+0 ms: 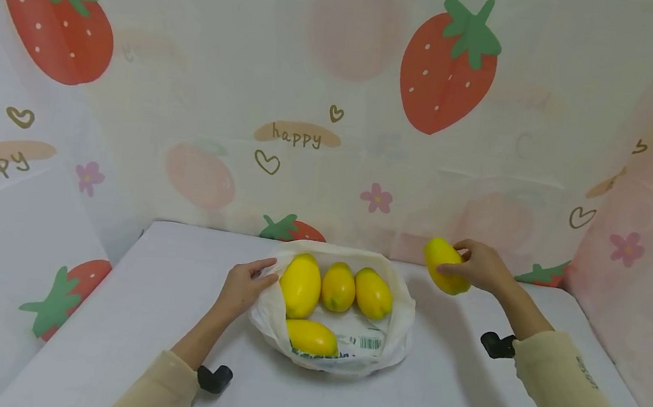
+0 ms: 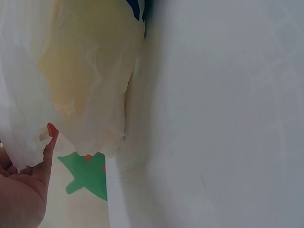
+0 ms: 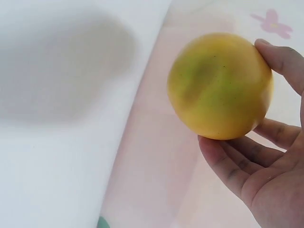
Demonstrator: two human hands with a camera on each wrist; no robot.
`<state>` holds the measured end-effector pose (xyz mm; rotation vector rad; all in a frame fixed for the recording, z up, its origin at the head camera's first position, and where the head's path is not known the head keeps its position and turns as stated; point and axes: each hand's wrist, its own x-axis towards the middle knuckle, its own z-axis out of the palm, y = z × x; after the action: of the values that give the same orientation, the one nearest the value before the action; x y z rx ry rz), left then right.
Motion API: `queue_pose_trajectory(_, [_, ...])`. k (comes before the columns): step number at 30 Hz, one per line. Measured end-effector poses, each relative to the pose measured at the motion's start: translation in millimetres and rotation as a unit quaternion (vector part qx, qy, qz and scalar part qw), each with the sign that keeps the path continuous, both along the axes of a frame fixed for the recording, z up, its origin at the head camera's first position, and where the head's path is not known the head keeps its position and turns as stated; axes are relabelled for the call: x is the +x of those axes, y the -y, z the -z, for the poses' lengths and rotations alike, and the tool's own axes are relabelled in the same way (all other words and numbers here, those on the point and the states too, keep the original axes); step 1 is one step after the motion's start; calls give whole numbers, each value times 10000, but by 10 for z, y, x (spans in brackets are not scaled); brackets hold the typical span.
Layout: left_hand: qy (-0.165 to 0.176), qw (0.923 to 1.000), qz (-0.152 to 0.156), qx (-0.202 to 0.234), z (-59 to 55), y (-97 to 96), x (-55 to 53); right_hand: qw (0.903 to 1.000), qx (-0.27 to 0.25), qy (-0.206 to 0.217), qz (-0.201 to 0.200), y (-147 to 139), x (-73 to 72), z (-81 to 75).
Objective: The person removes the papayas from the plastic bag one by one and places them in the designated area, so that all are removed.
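Observation:
A white plastic bag lies open on the table, its mouth spread wide. Inside it are several yellow mangoes, among them a large one at the left and another lying near the front rim. At the bag's left side my left hand pinches the rim; the left wrist view shows the thin plastic between thumb and fingers. To the right of the bag and above the table, my right hand grips one more mango. Its rounded end, tinged green, faces the right wrist camera.
The white table ends at a hanging cloth printed with strawberries, hearts and the word happy. More printed cloth stands at both sides. A dark wrist device sticks out by the left sleeve, and a similar one by the right.

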<state>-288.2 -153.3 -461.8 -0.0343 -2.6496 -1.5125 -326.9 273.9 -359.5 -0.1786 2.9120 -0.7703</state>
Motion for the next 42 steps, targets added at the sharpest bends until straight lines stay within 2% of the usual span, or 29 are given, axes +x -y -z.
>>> queue_pose_trajectory(13, [-87,9999,63,93,15,13,29,9996,-8,206,174,-166,-124,119])
queue_pose_trajectory(30, [-52,9999,9,91,13,24,43,9980,19,234,579,-178,-200,403])
queue_pose_trajectory(42, [-85,9999,-56,29,26,17,46,9948,0,651,779,-163,-256,496])
